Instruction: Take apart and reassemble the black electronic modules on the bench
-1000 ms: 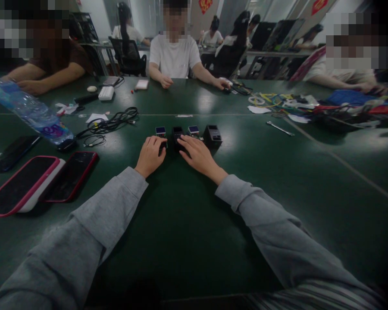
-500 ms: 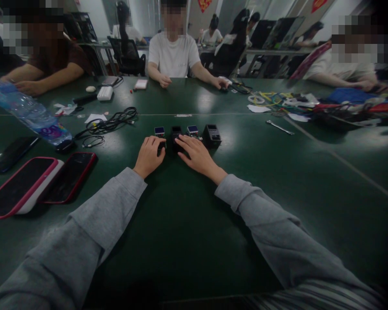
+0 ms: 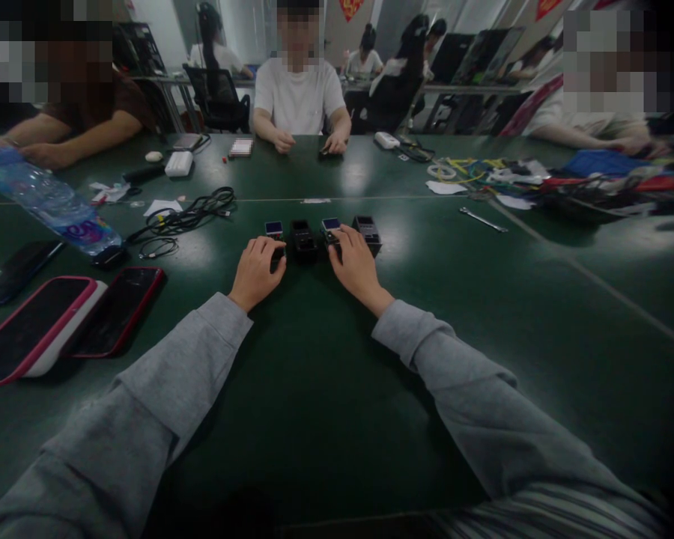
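Observation:
Four small devices stand in a row in front of me: two little screen modules and two black plastic housings, alternating. My left hand (image 3: 258, 271) is curled round the leftmost screen module (image 3: 273, 228), thumb at its right side; its lower part is hidden. Right of that stands a black housing (image 3: 302, 238), touched by neither hand. My right hand (image 3: 356, 266) has thumb and fingers round the second screen module (image 3: 331, 224), covering its lower part. Just behind the right fingers sits another black housing (image 3: 367, 229).
To the left lie phones (image 3: 117, 311), a tilted water bottle (image 3: 45, 198) and black cables (image 3: 196, 209). A wrench (image 3: 483, 220) and a heap of coloured wires (image 3: 477, 171) are at the right. Across the green table (image 3: 326, 389) sits a person in white (image 3: 299, 97).
My right hand has shifted right, off the middle black housing and onto the second screen module. My left hand stays put. The person opposite has drawn a hand back from the white object.

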The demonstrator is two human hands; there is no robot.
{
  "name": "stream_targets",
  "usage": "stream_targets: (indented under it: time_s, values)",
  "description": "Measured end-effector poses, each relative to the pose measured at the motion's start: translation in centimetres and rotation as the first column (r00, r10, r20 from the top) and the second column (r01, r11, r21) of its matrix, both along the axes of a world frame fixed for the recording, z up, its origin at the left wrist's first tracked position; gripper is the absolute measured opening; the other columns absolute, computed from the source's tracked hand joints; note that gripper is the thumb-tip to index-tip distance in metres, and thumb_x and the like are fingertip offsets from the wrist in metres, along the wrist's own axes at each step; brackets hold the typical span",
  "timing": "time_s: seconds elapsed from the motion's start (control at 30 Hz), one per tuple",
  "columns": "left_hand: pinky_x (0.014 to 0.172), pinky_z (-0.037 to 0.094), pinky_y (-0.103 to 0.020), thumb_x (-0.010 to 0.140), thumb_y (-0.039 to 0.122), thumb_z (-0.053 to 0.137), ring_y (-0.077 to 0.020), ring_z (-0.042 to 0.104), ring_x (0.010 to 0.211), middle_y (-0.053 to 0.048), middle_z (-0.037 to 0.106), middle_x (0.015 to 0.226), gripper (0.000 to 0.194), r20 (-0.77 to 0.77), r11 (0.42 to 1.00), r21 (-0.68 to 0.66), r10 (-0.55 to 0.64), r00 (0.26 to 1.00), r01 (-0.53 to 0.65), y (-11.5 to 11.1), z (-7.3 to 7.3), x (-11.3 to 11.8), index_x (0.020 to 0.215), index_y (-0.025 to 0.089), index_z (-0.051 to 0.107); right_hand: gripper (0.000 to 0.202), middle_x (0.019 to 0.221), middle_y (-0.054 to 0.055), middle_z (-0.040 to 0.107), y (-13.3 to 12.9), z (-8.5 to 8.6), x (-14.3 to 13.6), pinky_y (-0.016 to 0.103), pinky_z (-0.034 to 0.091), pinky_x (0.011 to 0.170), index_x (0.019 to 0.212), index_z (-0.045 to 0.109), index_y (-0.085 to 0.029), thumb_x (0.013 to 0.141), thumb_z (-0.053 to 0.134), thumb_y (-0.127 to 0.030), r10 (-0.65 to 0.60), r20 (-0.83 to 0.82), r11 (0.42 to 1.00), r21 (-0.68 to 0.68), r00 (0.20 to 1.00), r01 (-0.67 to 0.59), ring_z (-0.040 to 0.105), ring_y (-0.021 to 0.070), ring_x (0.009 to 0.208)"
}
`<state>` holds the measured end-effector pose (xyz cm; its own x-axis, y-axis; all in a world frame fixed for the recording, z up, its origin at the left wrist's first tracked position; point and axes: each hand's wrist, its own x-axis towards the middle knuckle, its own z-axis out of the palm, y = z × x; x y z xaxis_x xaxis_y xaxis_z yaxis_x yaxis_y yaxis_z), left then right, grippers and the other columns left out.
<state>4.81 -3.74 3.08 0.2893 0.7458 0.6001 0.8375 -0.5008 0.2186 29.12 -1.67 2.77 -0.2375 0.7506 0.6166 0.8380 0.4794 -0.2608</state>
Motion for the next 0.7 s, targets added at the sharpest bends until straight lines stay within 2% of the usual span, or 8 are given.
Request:
stream_targets:
  time_s: [0.13,0.27,0.37,0.5,0.6,0.7]
  values:
    - [0.098,0.049,-0.044,0.094,0.024,0.055,-0.0273,0.056,0.115,-0.012,0.062,0.122,0.027,-0.001,1.000,-0.007,-0.016,1.000,0.016,0.0,0.1,0.0,0.120,0.017,0.059,0.039,0.131,0.019,0.056,0.2,-0.4,0.3,0.049,0.056,0.096,0.130,0.057,-0.010,0.098,0.043,-0.025,-0.021,0.002,0.998,-0.061,1.000,0.021,0.060,0.0323,0.114]
    - [0.101,0.048,-0.046,0.095,0.022,0.053,-0.0280,0.055,0.122,-0.012,0.062,0.127,0.029,-0.015,0.999,-0.004,-0.045,0.999,0.045,-0.2,0.2,0.1,0.124,0.017,0.059,0.040,0.133,0.018,0.054,0.0,-0.2,0.2,0.049,0.061,0.088,0.132,0.056,-0.013,0.098,0.044,-0.029,0.011,0.003,0.995,-0.099,1.000,-0.010,0.061,0.0327,0.113]
    - [0.106,0.046,-0.047,0.097,0.020,0.050,-0.0285,0.052,0.131,-0.012,0.060,0.137,0.035,-0.058,0.996,-0.021,-0.093,0.994,0.092,-0.6,0.5,0.4,0.132,0.019,0.056,0.042,0.136,0.018,0.053,-0.1,-0.2,0.1,0.051,0.060,0.092,0.136,0.054,-0.014,0.098,0.044,-0.030,0.057,0.009,0.993,-0.105,0.998,-0.056,0.059,0.0332,0.119]
    - [0.117,0.037,-0.049,0.100,0.021,0.047,-0.0277,0.044,0.142,-0.010,0.050,0.153,0.045,-0.175,0.980,-0.048,-0.198,0.964,0.192,-1.1,0.7,0.8,0.144,0.020,0.049,0.044,0.139,0.019,0.051,0.0,-0.3,0.0,0.052,0.056,0.100,0.138,0.052,-0.013,0.098,0.044,-0.029,0.100,0.027,0.991,-0.095,0.995,-0.097,0.055,0.0330,0.126]
    - [0.121,0.032,-0.049,0.101,0.021,0.044,-0.0261,0.040,0.146,-0.009,0.046,0.158,0.047,-0.216,0.969,-0.065,-0.245,0.945,0.236,-1.1,0.7,0.9,0.148,0.020,0.045,0.044,0.138,0.020,0.051,0.0,-0.3,0.0,0.050,0.054,0.104,0.138,0.052,-0.009,0.098,0.044,-0.027,0.106,0.028,0.991,-0.086,0.994,-0.103,0.053,0.0325,0.129]
    - [0.121,0.032,-0.049,0.102,0.020,0.043,-0.0253,0.042,0.145,-0.008,0.048,0.156,0.047,-0.217,0.971,-0.070,-0.239,0.947,0.229,-1.0,0.6,0.8,0.149,0.020,0.045,0.043,0.138,0.020,0.051,0.1,-0.4,0.0,0.050,0.054,0.105,0.137,0.052,-0.009,0.098,0.045,-0.026,0.110,0.027,0.991,-0.080,0.994,-0.108,0.052,0.0323,0.129]
